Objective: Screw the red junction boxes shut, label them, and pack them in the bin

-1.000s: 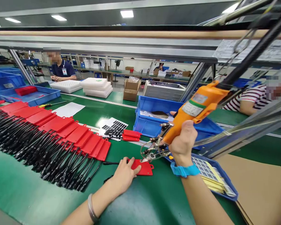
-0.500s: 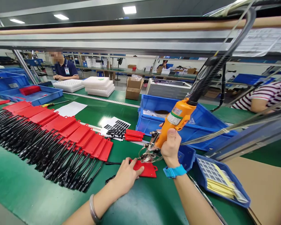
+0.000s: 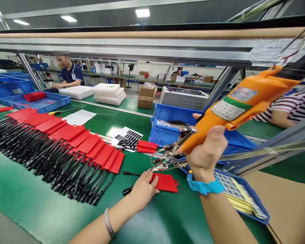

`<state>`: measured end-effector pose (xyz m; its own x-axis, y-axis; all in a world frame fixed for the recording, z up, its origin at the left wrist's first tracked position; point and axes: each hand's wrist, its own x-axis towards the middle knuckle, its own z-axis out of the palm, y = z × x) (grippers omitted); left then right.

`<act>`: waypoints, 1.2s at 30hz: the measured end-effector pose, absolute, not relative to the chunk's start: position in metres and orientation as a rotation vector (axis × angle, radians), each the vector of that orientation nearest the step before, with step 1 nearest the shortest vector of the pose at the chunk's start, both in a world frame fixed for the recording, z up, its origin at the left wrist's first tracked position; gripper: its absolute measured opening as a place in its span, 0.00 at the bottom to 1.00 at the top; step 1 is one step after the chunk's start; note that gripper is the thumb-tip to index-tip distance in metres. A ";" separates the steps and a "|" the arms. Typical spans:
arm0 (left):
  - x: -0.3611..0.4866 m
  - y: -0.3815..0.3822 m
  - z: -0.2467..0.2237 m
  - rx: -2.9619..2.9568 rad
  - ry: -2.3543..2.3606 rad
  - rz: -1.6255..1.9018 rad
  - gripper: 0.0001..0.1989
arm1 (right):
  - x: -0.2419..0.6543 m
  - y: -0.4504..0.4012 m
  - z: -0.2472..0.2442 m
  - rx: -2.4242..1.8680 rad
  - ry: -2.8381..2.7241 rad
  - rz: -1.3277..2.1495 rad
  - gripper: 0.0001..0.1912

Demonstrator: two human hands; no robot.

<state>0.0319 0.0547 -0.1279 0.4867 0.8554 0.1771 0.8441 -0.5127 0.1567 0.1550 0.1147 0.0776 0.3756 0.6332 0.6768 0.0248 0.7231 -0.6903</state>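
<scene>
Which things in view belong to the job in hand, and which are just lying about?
In the job:
red case under left hand
orange tool gripped in right hand
probably the row of red cases

Apparently lying about:
yellow-handled tool
white sheet
cardboard box

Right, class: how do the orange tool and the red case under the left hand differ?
The orange tool tilts in the right hand; the red case lies flat under the left hand. The tool is long and rounded; the case is flatter. The tool bears labels; the case shows none. Both are brightly coloured.
</scene>
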 end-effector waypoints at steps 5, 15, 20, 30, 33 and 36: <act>0.026 0.048 -0.127 2.600 1.600 0.370 0.24 | 0.137 0.123 0.049 -0.757 -1.165 0.556 0.26; 0.028 0.050 -0.133 2.563 1.609 0.383 0.24 | 0.131 0.130 0.015 -0.808 -1.207 0.595 0.26; 0.029 0.050 -0.131 2.599 1.608 0.361 0.24 | 0.126 0.132 0.011 -0.820 -1.228 0.616 0.28; 0.023 0.046 -0.116 2.634 1.560 0.399 0.24 | 0.147 0.113 0.030 -0.801 -1.146 0.566 0.26; 0.020 0.048 -0.113 2.531 1.517 0.489 0.23 | 0.160 0.099 0.059 -0.748 -1.087 0.473 0.27; 0.021 0.054 -0.117 2.299 1.522 0.594 0.24 | 0.166 0.087 0.071 -0.730 -1.088 0.492 0.28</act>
<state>0.0207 0.0544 -0.1172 0.3460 0.9237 0.1643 0.7908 -0.3814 0.4788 0.1663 0.0865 0.0709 0.3960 0.6825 0.6143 -0.0097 0.6721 -0.7404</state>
